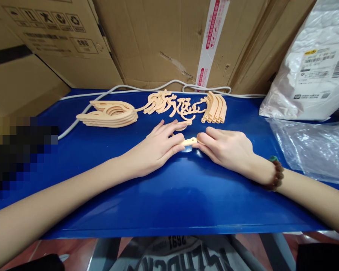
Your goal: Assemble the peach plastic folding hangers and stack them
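Both hands meet at the middle of a blue table mat (164, 199). My left hand (155, 148) and my right hand (227, 148) pinch the two ends of a small peach plastic piece (189, 142) that lies just above the mat. Fingers of both hands are closed on it. A beaded bracelet (275, 175) is on my right wrist. Behind the hands lie a stack of curved peach parts (110, 113), a loose heap of hooked peach parts (169, 103) and a row of curved strips (214, 107).
Cardboard boxes (147, 41) wall off the back and left. A white cable (81, 113) runs along the mat's far edge. Plastic bags (310, 67) sit at the right, one clear bag (313, 146) lying on the mat.
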A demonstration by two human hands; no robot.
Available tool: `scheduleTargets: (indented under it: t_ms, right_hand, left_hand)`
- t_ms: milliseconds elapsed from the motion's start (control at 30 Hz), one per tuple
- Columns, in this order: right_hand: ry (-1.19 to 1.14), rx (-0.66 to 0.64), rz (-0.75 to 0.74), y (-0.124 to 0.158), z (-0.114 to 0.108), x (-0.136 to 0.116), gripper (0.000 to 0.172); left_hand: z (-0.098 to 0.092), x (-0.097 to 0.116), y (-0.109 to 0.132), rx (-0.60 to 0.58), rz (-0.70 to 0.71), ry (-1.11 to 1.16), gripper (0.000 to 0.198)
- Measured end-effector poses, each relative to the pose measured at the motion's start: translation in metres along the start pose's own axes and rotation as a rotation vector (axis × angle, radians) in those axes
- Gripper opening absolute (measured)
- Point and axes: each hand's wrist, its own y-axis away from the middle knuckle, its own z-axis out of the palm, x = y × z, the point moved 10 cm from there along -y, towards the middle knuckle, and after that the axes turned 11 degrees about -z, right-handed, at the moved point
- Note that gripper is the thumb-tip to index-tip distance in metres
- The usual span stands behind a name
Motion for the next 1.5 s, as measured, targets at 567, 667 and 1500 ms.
scheduleTargets:
  t_ms: [567,667,1500]
  right_hand:
    - [0.075,0.131,-0.135,-0.001,-0.014,-0.007,0.039]
    - [0.071,0.153,-0.152,0.0,-0.015,-0.007,0.038]
    - [-0.215,0.149,-0.108,0.002,-0.009,-0.005,0.031]
  left_hand:
    - [0.003,0.002,0.0,-0.059,0.034,-0.012,0.036]
    - [0.003,0.002,0.0,-0.056,0.046,-0.015,0.035]
    - [0.007,0.011,0.005,-0.106,0.141,-0.026,0.032]
